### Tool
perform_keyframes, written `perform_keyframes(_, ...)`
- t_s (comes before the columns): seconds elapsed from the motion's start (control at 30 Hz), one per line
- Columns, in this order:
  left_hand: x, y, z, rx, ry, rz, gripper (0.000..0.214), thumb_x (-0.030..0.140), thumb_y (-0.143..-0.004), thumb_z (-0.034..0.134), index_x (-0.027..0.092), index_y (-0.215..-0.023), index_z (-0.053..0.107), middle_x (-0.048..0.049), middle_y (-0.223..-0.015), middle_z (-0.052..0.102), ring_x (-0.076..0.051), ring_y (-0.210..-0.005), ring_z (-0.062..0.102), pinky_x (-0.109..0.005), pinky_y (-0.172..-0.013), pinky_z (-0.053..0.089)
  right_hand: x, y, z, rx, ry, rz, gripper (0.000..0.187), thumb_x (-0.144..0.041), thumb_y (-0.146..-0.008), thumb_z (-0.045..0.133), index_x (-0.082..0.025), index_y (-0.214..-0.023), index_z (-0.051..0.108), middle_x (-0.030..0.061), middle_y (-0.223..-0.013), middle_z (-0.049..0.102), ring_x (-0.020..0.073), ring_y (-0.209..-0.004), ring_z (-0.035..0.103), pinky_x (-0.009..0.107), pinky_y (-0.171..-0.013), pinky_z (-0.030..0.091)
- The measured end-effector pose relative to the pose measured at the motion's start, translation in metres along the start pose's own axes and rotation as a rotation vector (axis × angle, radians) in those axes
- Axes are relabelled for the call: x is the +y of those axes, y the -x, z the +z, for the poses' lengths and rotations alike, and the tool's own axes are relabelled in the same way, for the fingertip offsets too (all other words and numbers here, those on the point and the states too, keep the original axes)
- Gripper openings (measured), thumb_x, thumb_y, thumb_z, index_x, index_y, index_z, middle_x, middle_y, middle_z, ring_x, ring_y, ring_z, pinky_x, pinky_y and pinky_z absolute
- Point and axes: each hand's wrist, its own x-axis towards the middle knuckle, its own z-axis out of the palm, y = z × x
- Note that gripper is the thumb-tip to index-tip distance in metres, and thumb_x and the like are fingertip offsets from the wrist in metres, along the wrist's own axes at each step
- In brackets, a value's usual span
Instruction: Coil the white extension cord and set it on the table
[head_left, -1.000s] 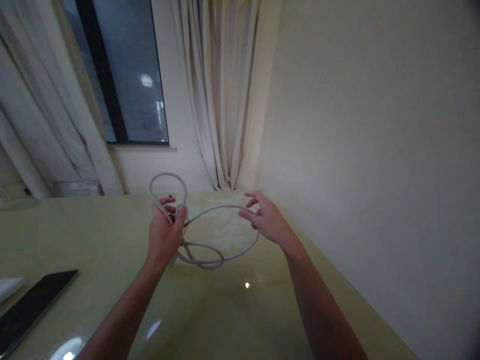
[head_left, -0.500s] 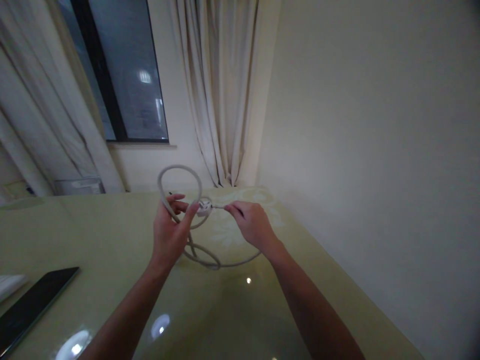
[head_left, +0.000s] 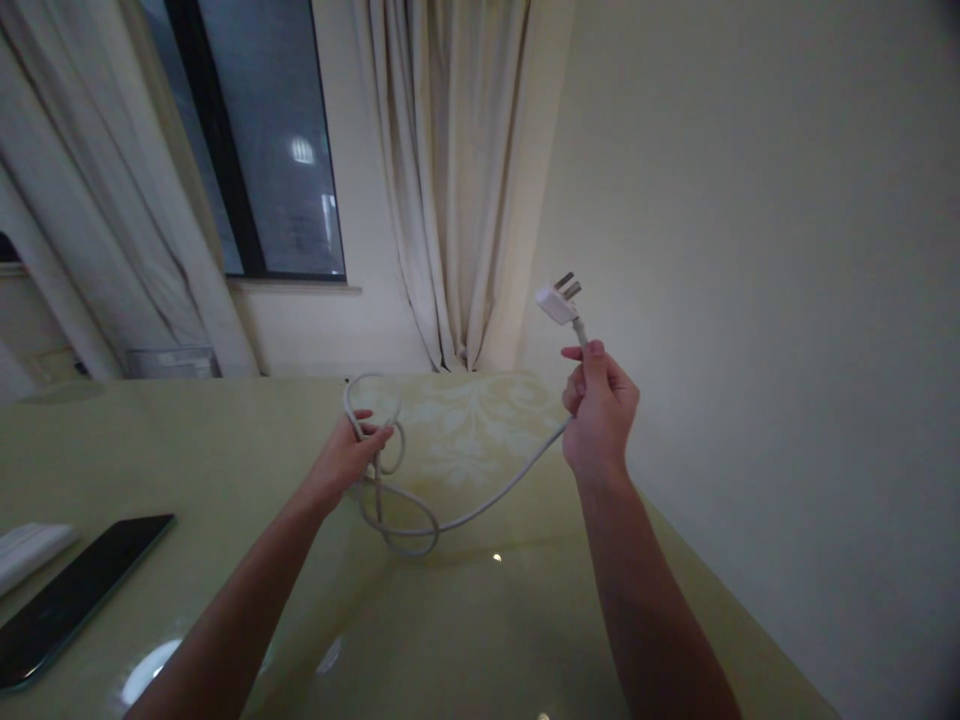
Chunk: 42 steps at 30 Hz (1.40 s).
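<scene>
My right hand (head_left: 602, 405) is closed around the cable just below a white power plug (head_left: 556, 304), raised above the table with its metal prongs pointing up. From that hand the white-grey power cable (head_left: 491, 506) sags leftward to a loose tangle of loops over the tabletop. My left hand (head_left: 352, 452) pinches the looped part of the cable between thumb and fingers, with one loop standing up above it. The cable's other end cannot be made out.
A glossy yellow-green table (head_left: 465, 640) stretches below both arms. At its left lie a dark phone-like slab (head_left: 82, 595) and a white object (head_left: 30, 553). A plain wall (head_left: 750, 300) borders the right side; a curtain (head_left: 457, 180) and window (head_left: 281, 140) stand behind.
My right hand has moved up and right, carrying the plug out of the loop near my left hand. The cable between the hands is now drawn out. My left hand has lowered slightly.
</scene>
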Motion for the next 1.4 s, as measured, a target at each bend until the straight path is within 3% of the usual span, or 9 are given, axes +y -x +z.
perform_keyframes(0.27,-0.024,-0.005,0.0,-0.283,-0.982,0.255,0.032,0.05,-0.093,0.061,0.02,-0.103,0.057,-0.0089,-0.085,0.075,-0.028,-0.081,0.071,-0.034,-0.068,0.045,0.014,0.006,0.01,0.017,-0.064,0.061,0.048,-0.066,-0.085,0.074,-0.017,-0.085,0.072,-0.0119,-0.055,0.027,0.0066,-0.047,0.016,0.026,-0.043,0.011)
perform_keyframes(0.43,-0.02,-0.004,-0.003,-0.379,-1.038,0.269,0.026,0.036,-0.086,0.07,0.018,-0.102,0.062,-0.014,-0.102,0.077,-0.03,-0.097,0.073,-0.036,-0.08,0.049,0.019,0.008,0.013,-0.009,-0.059,0.103,0.05,-0.066,-0.083,0.076,-0.017,-0.085,0.073,-0.0119,-0.055,0.028,0.0064,-0.047,0.016,0.026,-0.044,0.01)
perform_keyframes(0.53,-0.002,0.004,-0.005,-0.338,-1.006,0.437,0.035,0.033,-0.08,0.075,0.018,-0.111,0.067,-0.017,-0.125,0.072,-0.032,-0.118,0.067,-0.039,-0.098,0.048,0.021,0.008,0.013,0.003,-0.079,0.119,0.048,-0.064,-0.082,0.079,-0.016,-0.088,0.074,-0.0118,-0.055,0.03,0.0058,-0.047,0.017,0.026,-0.044,0.01)
perform_keyframes(0.6,0.012,0.015,-0.003,-0.451,-0.968,0.504,0.029,0.039,-0.082,0.074,0.021,-0.105,0.072,-0.0119,-0.115,0.075,-0.029,-0.108,0.069,-0.037,-0.093,0.049,0.023,0.007,0.011,0.016,-0.108,0.133,0.046,-0.06,-0.081,0.081,-0.015,-0.091,0.075,-0.0115,-0.056,0.033,0.0053,-0.047,0.019,0.025,-0.044,0.011)
perform_keyframes(0.73,0.02,0.048,0.011,-0.86,-1.123,0.308,0.029,0.048,-0.083,0.073,0.023,-0.07,0.073,-0.0052,-0.075,0.074,-0.024,-0.074,0.07,-0.033,-0.069,0.048,0.027,0.003,0.006,0.043,-0.175,0.199,0.037,-0.047,-0.078,0.085,-0.016,-0.096,0.076,-0.01,-0.06,0.044,0.0041,-0.047,0.027,0.022,-0.044,0.017)
perform_keyframes(0.87,0.003,0.071,0.037,-0.917,-1.311,0.341,0.031,0.049,-0.072,0.084,0.02,-0.071,0.072,-0.0093,-0.086,0.077,-0.031,-0.084,0.073,-0.037,-0.073,0.052,0.03,0.001,0.005,0.086,-0.202,0.226,0.03,-0.038,-0.077,0.083,-0.017,-0.097,0.076,-0.0092,-0.063,0.049,0.0039,-0.047,0.033,0.022,-0.045,0.022)
perform_keyframes(1.03,-0.012,0.086,0.064,-0.857,-1.302,0.443,0.017,0.03,-0.084,0.068,0.017,-0.093,0.075,-0.0157,-0.103,0.076,-0.035,-0.098,0.073,-0.044,-0.083,0.055,0.028,0.002,0.008,0.147,-0.223,0.137,0.029,-0.037,-0.075,0.084,-0.018,-0.096,0.077,-0.0082,-0.063,0.053,0.0042,-0.049,0.037,0.02,-0.045,0.024)
perform_keyframes(1.17,0.008,0.083,0.058,-0.818,-1.221,0.541,0.022,0.032,-0.094,0.053,0.02,-0.088,0.07,-0.011,-0.091,0.073,-0.029,-0.087,0.07,-0.04,-0.078,0.051,0.022,-0.003,0.006,0.146,-0.226,0.06,0.025,-0.032,-0.072,0.086,-0.018,-0.092,0.079,-0.005,-0.068,0.061,0.0041,-0.051,0.043,0.019,-0.045,0.027)
perform_keyframes(1.4,0.048,0.028,-0.001,-0.169,-0.543,0.549,0.048,0.059,-0.097,0.044,0.022,-0.069,0.057,0.0001,-0.065,0.054,-0.018,-0.065,0.051,-0.031,-0.063,0.038,0.013,-0.009,-0.004,0.122,-0.343,0.219,0.024,-0.028,-0.077,0.082,-0.016,-0.097,0.079,-0.0081,-0.064,0.059,0.0018,-0.047,0.041,0.016,-0.044,0.031)
